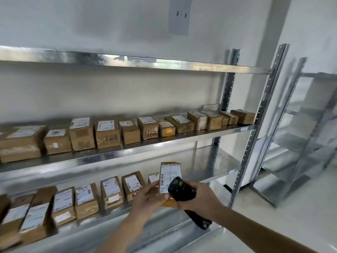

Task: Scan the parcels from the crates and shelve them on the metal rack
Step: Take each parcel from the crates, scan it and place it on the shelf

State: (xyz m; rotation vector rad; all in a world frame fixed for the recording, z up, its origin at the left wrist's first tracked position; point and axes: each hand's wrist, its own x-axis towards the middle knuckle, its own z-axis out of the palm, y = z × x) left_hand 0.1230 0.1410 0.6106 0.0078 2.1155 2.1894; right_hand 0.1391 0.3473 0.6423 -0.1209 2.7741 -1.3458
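we see open room on the lower shelf (215, 161) right of its parcel row (82, 198), and bare top shelf (127, 61) above. the middle shelf (164, 141) is blocked end to end by boxes (127, 132); uprights (255, 128) close the right side.

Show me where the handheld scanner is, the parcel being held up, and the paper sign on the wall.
handheld scanner (182, 189), head view, on its black head over the label.
held parcel (170, 177), head view, on its white shipping label.
paper sign (179, 15), head view, on the sheet by the "2 - 3".
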